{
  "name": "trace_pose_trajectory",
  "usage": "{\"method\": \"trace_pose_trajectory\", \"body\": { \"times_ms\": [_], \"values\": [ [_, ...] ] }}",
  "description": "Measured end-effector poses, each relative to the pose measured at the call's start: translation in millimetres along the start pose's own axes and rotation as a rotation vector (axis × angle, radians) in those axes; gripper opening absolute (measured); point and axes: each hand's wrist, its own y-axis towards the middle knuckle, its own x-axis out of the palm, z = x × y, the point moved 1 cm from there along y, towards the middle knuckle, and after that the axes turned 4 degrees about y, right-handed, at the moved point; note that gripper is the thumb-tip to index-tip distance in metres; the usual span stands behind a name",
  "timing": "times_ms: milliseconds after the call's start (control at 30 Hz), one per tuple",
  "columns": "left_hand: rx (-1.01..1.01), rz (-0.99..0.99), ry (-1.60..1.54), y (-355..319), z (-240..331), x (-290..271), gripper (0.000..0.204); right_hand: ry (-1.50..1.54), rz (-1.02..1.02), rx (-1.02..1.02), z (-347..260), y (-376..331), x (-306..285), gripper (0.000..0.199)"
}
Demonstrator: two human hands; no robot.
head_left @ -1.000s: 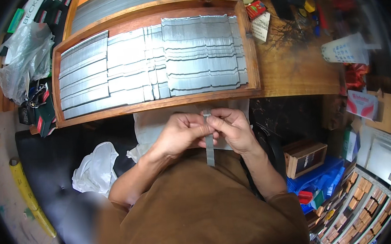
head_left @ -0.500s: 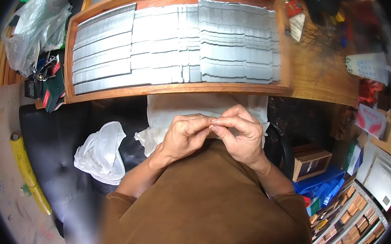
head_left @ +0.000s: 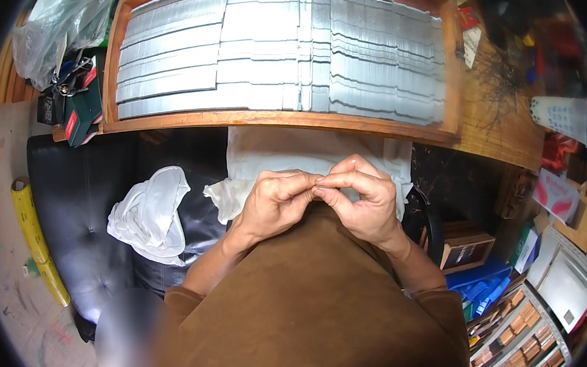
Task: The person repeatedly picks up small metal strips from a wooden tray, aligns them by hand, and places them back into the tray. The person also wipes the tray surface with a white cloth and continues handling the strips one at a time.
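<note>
In front of the wooden tray (head_left: 274,118), left hand (head_left: 273,202) and right hand (head_left: 366,209) are pressing fingers (head_left: 352,179) together, pinching something unseen or nothing: I cannot tell.

Upper garment (head_left: 310,306): brown, matte, softly creased, with faintly uneven shading. At the garment's left side, a left sleeve (head_left: 181,306) in matching brown; at its right side, a similar right sleeve (head_left: 437,303). Beyond the garment, bare forearms (head_left: 410,260) and bare hands (head_left: 364,205).

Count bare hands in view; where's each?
2: the person's bare left hand and bare right hand, meeting in front of the brown cloth top, below the rectangular wooden tray in the picture. None looks hidden.
</note>
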Motion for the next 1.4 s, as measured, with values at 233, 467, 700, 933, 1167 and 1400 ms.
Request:
{"method": "trace_pose_trajectory", "body": {
  "times_ms": [233,467,700,933,1167,1400],
  "values": [
    [0.041,-0.030,0.009,2.9,0.4,-2.0,0.020,0.028,-0.005,0.002,1.8,0.0,-1.9,0.013],
    [0.099,0.031,0.142,-0.9,6.5,-3.6,0.022,0.123,-0.094,0.052,4.5,10.8,-5.9,0.014],
    [0.116,0.119,0.160,-7.4,5.2,-2.3,0.023,0.167,-0.162,0.098,3.5,20.6,-3.7,0.012],
    [0.195,0.170,0.173,-5.3,2.2,-1.8,0.023,0.203,-0.180,0.130,3.6,23.0,-2.2,0.012],
    [0.105,0.130,0.098,-6.2,2.3,-5.4,0.022,0.147,-0.147,0.069,2.9,22.1,-1.3,0.015],
    [0.075,0.132,0.086,-4.7,4.1,-5.4,0.019,0.179,-0.120,0.087,4.6,17.5,-2.8,0.014]
  ]
}}
